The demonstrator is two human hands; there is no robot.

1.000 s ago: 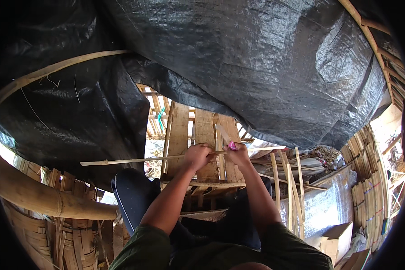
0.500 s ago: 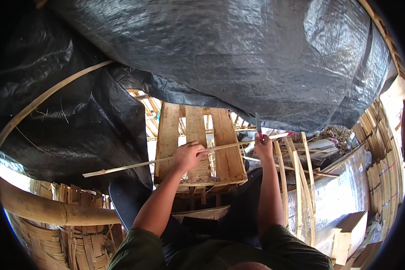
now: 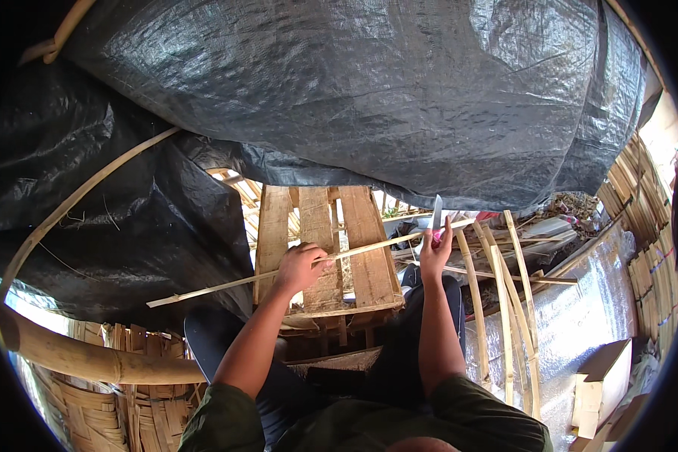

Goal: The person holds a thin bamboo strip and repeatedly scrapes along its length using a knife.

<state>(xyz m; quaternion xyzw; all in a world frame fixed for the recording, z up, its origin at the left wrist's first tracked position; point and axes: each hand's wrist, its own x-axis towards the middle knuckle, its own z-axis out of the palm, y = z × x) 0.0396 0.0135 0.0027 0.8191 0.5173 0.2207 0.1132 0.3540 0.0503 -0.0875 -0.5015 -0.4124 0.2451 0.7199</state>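
A long, thin bamboo strip [image 3: 211, 288] lies slantwise before me, its right end higher than its left. Near its middle, my left hand [image 3: 301, 267] is closed around it. My right hand [image 3: 434, 255] is closed on a knife [image 3: 438, 213] by its pinkish-red handle, with the blade pointing up and away from me. One finger of that hand is stretched upward beside the strip's right part. Whether this hand also touches the strip I cannot tell. Below the strip stands a slatted wooden bench [image 3: 365, 252], between my knees.
Black plastic sheeting [image 3: 354, 98] hangs across the far side and left. Several upright bamboo strips [image 3: 505, 316] lean right of my right arm. A thick bamboo pole [image 3: 105, 358] crosses at the lower left, above woven baskets [image 3: 83, 410]. An open cardboard box [image 3: 606, 377] stands lower right.
The view has shifted slightly. A finger of my right hand now stretches up beside the knife, where the fingers were curled before. My left hand keeps its hold on the bamboo strip.
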